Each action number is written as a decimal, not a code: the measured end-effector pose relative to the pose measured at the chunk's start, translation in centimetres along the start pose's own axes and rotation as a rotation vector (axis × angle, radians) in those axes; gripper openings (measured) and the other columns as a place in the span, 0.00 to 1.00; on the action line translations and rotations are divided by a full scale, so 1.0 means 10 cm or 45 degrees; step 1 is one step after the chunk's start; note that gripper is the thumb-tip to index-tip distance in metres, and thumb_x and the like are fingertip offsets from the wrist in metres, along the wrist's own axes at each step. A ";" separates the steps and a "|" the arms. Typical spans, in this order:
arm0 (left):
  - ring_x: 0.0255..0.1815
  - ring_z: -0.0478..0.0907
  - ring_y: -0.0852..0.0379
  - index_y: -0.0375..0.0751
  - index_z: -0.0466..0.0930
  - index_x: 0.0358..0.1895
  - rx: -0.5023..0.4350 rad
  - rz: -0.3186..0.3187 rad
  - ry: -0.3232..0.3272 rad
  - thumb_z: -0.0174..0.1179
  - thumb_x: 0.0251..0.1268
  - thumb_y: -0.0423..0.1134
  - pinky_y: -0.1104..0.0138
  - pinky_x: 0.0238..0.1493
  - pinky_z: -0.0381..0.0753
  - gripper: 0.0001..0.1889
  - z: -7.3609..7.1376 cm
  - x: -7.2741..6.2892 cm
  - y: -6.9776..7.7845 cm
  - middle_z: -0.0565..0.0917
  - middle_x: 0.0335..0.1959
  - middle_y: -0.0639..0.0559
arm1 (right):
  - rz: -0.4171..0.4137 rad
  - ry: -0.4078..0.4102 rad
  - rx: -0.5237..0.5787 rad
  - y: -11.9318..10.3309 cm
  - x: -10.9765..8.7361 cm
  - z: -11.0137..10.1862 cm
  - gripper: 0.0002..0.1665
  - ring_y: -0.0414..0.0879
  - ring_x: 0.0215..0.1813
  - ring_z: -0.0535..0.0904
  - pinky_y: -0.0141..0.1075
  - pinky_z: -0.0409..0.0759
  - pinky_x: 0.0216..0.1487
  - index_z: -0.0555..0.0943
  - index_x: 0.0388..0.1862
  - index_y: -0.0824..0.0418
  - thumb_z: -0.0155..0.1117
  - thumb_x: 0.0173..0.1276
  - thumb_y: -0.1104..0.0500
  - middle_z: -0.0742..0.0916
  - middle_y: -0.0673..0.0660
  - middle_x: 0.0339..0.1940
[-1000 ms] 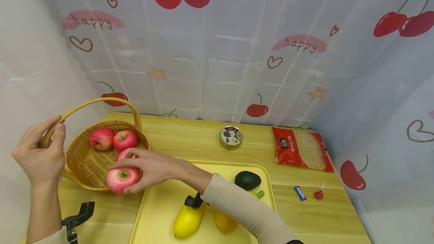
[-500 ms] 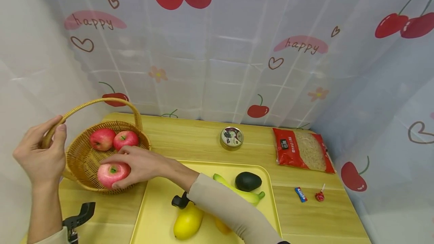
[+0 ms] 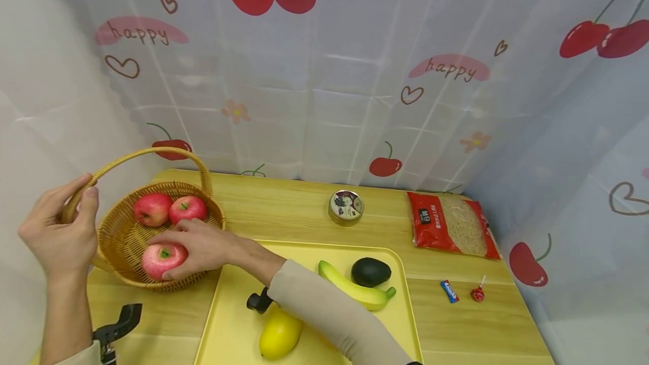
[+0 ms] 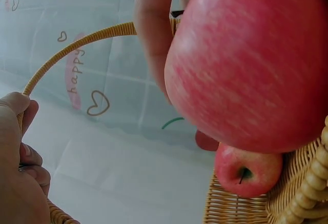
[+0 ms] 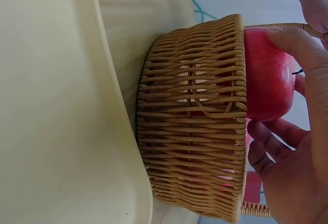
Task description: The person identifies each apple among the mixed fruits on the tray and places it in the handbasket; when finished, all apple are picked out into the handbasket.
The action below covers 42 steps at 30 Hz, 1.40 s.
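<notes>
My left hand (image 3: pixel 63 230) grips the arched handle (image 3: pixel 147 151) of a wicker basket (image 3: pixel 121 275) at the left of the table. Thumb and fingers of my right hand (image 3: pixel 203 244) hold a pink-red apple (image 3: pixel 164 259) at the near inner side of the basket. In the right wrist view this apple (image 5: pixel 269 75) overlaps the basket's rim (image 5: pixel 241 96), partly sunk behind it. Two more red apples, one on the left (image 3: pixel 153 209) and one beside it (image 3: pixel 188 208), lie at the back inside the basket. My right hand hides part of the basket's interior.
A yellow tray (image 3: pixel 238 297) holds a yellow mango-like fruit (image 3: pixel 280 335), a banana (image 3: pixel 355 290) and an avocado (image 3: pixel 371 272). Behind it stands a round tin (image 3: pixel 346 207). On the right lie a red food bag (image 3: pixel 451 224), a small wrapped candy (image 3: pixel 449 291) and a lollipop (image 3: pixel 478 293).
My right hand has carried the apple leftward and slightly away from me, from over the basket's near right rim to its inside. The left hand stays on the handle.
</notes>
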State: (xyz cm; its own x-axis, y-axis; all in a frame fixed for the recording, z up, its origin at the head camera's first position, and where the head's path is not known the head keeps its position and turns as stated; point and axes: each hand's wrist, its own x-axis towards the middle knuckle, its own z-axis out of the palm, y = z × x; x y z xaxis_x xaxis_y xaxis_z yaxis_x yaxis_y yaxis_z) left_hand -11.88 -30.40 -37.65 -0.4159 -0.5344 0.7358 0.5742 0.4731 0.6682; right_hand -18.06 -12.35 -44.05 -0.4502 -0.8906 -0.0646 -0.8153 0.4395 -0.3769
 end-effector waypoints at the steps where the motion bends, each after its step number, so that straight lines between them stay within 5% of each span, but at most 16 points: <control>1: 0.38 0.81 0.68 0.27 0.88 0.43 -0.004 0.001 0.001 0.66 0.61 0.26 0.86 0.37 0.76 0.08 0.00 0.00 0.00 0.88 0.39 0.45 | -0.001 0.000 -0.004 0.00 0.01 0.00 0.45 0.28 0.59 0.63 0.20 0.63 0.54 0.63 0.76 0.29 0.67 0.60 0.29 0.75 0.33 0.57; 14: 0.37 0.80 0.68 0.26 0.88 0.42 -0.028 -0.003 0.002 0.66 0.61 0.26 0.86 0.36 0.76 0.08 0.03 -0.01 0.01 0.88 0.38 0.46 | 0.003 -0.059 -0.087 0.03 0.08 0.07 0.44 0.28 0.64 0.62 0.22 0.53 0.68 0.63 0.77 0.31 0.65 0.63 0.29 0.76 0.28 0.63; 28: 0.36 0.80 0.68 0.26 0.88 0.42 -0.022 0.001 0.024 0.67 0.61 0.27 0.86 0.35 0.75 0.08 -0.01 0.02 -0.01 0.89 0.37 0.49 | -0.008 -0.068 -0.304 0.01 0.34 0.15 0.42 0.28 0.66 0.65 0.24 0.49 0.70 0.64 0.76 0.31 0.64 0.64 0.29 0.77 0.28 0.63; 42: 0.35 0.79 0.68 0.26 0.88 0.41 -0.061 0.005 0.023 0.67 0.59 0.26 0.87 0.34 0.75 0.08 0.00 0.02 -0.02 0.89 0.37 0.48 | 0.103 -0.151 -0.411 -0.02 0.41 0.16 0.43 0.30 0.67 0.64 0.26 0.61 0.63 0.59 0.77 0.25 0.60 0.65 0.27 0.78 0.28 0.62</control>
State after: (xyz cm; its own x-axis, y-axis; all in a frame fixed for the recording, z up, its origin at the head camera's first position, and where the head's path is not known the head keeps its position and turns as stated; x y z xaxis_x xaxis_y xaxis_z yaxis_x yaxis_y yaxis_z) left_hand -12.07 -30.55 -37.66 -0.4008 -0.5453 0.7362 0.6093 0.4414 0.6587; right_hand -19.17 -16.26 -45.73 -0.4879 -0.8505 -0.1964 -0.8604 0.5065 -0.0561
